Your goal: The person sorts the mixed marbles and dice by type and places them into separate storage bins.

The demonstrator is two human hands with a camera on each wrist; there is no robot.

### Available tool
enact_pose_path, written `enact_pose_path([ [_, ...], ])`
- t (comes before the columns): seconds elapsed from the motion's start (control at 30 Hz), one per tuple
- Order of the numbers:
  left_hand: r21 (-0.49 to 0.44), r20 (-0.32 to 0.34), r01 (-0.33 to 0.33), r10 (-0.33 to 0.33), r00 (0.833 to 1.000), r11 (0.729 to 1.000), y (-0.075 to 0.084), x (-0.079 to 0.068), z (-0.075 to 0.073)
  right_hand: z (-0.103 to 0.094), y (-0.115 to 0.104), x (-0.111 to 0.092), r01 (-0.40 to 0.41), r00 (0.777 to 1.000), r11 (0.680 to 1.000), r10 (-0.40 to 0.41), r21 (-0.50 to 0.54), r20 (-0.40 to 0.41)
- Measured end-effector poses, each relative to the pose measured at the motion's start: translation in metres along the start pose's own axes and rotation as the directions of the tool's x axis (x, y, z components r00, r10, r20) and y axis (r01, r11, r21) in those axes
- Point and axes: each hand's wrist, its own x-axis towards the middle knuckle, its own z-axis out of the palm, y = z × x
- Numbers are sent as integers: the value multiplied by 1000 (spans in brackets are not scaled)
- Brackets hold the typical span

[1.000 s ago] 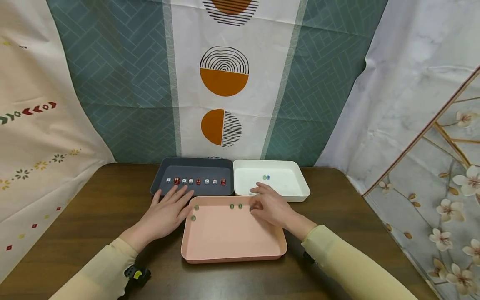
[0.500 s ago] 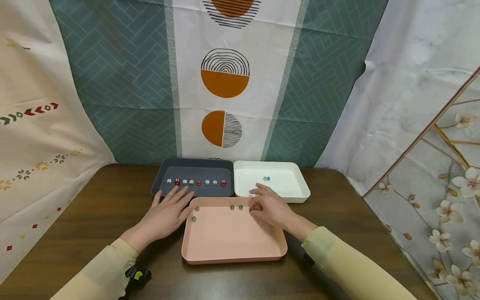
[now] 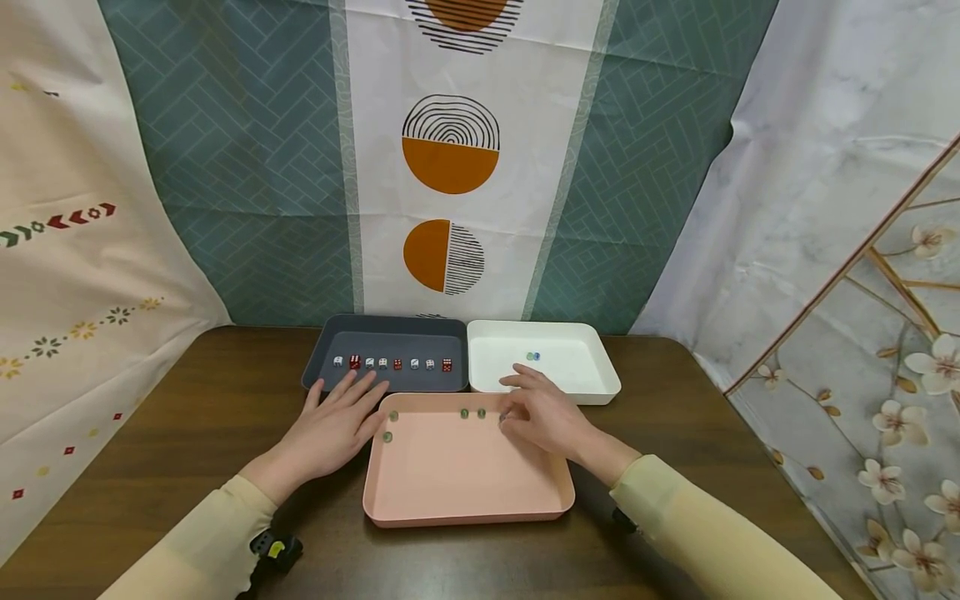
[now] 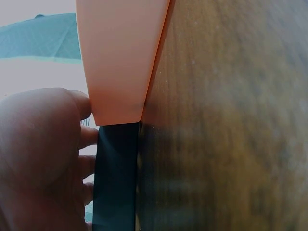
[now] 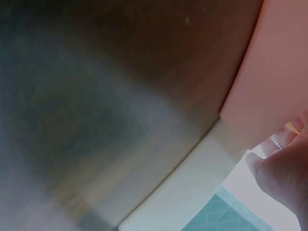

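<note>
The pink tray (image 3: 465,479) has its far rim against the dark tray (image 3: 390,340) and the white tray (image 3: 573,362), with the table (image 3: 180,442) running wide on both sides. Four green marbles (image 3: 481,413) sit near its far and left walls, a broad flat floor before them. The left hand (image 3: 330,431) lies spread at the dark tray's near rim; the right hand (image 3: 546,418), fingers bent, pinches a small marble (image 3: 502,417) inside the pink tray's far-right part.

Pink rectangular tray (image 3: 465,475), plain. Slate-blue rectangular tray (image 3: 397,340) and white rectangular tray (image 3: 573,371), also plain. Round green marbles (image 3: 464,413). White cubic dice (image 3: 337,362), red cubic dice (image 3: 447,365). Brown wood-grain desk (image 3: 225,392). Teal herringbone cloth backdrop (image 3: 255,158), white centre strip (image 3: 517,225), orange-and-black circles (image 3: 450,171).
</note>
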Motion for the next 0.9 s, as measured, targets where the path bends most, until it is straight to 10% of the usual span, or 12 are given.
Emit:
enact_pose_path([
  [0.9,8,-8,-19,19,1000,1000,-1,-2,-1,-41,24,3,-8,994,1000,6,-15,-110],
])
